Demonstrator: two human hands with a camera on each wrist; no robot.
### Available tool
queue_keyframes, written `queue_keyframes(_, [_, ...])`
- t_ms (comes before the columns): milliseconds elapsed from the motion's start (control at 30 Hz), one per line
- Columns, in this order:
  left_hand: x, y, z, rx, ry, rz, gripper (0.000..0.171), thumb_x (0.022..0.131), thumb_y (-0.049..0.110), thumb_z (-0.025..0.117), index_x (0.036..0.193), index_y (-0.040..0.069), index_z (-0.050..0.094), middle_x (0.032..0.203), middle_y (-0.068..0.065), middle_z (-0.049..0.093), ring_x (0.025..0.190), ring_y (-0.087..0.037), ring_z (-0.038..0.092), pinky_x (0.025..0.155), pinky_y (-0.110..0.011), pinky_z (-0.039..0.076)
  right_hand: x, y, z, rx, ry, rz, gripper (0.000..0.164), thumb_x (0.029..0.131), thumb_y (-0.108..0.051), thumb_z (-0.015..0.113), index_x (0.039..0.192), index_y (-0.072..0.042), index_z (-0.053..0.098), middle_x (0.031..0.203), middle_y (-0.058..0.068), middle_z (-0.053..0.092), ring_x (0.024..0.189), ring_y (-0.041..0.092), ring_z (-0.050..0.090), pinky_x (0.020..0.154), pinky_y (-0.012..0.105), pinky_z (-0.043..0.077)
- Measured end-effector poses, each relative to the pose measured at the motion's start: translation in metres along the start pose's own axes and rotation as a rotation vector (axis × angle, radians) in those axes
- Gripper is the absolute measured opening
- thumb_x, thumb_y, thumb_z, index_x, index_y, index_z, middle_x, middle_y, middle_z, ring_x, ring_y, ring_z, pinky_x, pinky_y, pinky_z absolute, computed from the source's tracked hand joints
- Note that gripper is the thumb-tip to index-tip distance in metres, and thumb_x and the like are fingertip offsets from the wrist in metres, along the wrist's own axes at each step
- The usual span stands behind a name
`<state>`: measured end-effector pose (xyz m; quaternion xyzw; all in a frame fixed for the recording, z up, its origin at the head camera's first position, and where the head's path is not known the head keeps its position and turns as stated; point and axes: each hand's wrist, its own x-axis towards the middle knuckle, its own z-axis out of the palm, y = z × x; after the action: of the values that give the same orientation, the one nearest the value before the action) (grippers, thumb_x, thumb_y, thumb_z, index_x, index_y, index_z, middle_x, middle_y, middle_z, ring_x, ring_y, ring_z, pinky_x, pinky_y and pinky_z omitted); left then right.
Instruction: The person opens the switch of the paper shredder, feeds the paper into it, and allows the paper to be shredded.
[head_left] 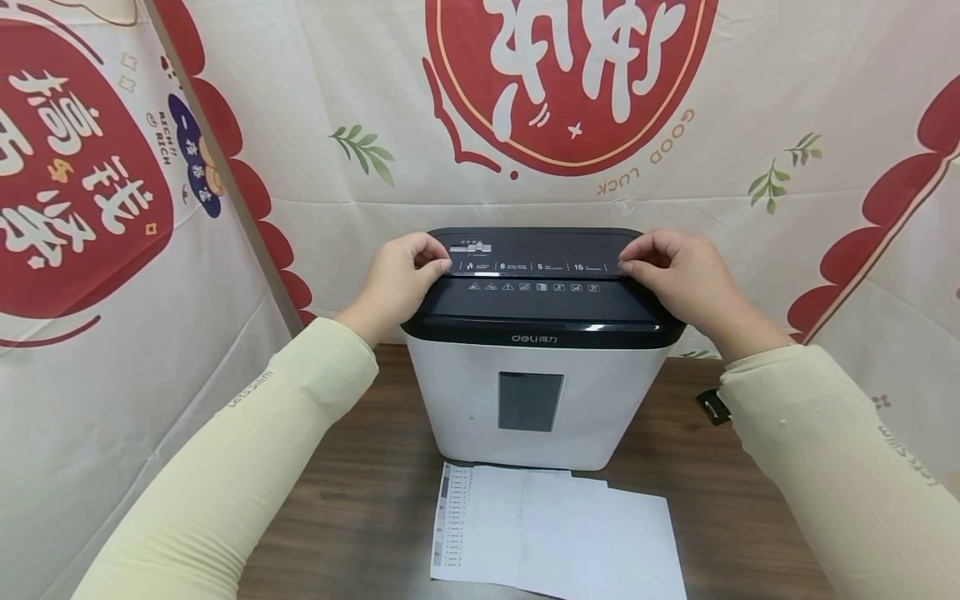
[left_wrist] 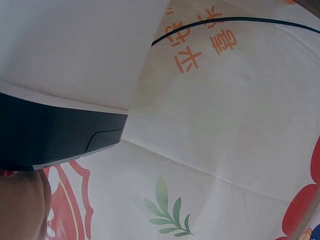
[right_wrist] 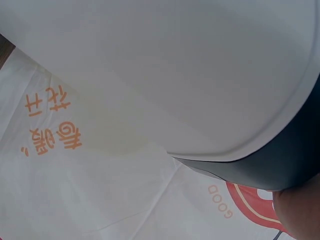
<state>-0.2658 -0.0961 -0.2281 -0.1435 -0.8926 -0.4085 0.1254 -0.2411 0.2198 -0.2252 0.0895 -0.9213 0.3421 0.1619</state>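
A deli paper shredder with a white bin and black lid stands upright in the head view. My left hand rests at the left end of the lid's feed slot, thumb and forefinger curled close together. Opposite it, my right hand is at the slot's right end, its fingers curled the same way. No sheet shows between the fingertips. Both wrist views look along the sides of the shredder, with only part of the left hand and right hand at the lid's edge.
Several printed sheets of paper lie overlapping on the brown wooden table in front of the shredder. A small black object is near the right forearm. Patterned cloth hangs behind and at both sides. A black cord crosses the left wrist view.
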Motion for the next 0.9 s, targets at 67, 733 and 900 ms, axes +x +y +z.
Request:
queue_keyframes(67, [-0.001, 0.001, 0.000, 0.000, 0.001, -0.001, 0.006, 0.094, 0.011, 0.063, 0.096, 0.006, 0.066, 0.094, -0.007, 0.065, 0.090, -0.021, 0.056, 0.085, -0.032, 0.045, 0.000, 0.000, 0.000, 0.000, 0.000, 0.000, 0.017, 0.093, -0.015, 0.063, 0.105, -0.003, 0.068, 0.100, 0.019, 0.065, 0.088, 0.025, 0.051, 0.071, 0.022, 0.040])
queue_keyframes(733, [-0.012, 0.005, 0.005, 0.015, 0.067, 0.083, 0.012, 0.095, 0.014, 0.062, 0.102, 0.005, 0.065, 0.098, -0.008, 0.065, 0.091, -0.021, 0.058, 0.087, -0.032, 0.048, -0.008, -0.003, 0.002, 0.017, 0.008, -0.024, 0.023, 0.094, -0.017, 0.064, 0.111, -0.001, 0.066, 0.108, 0.021, 0.064, 0.091, 0.027, 0.057, 0.070, 0.007, 0.039])
queue_keyframes(900, [-0.017, 0.006, 0.005, 0.066, 0.097, 0.149, 0.015, 0.094, 0.014, 0.062, 0.105, 0.004, 0.065, 0.100, -0.008, 0.064, 0.093, -0.021, 0.056, 0.088, -0.031, 0.048, -0.012, -0.002, 0.003, 0.007, 0.020, -0.054, 0.027, 0.093, -0.016, 0.065, 0.115, -0.001, 0.064, 0.115, 0.021, 0.060, 0.097, 0.033, 0.059, 0.087, 0.026, 0.052])
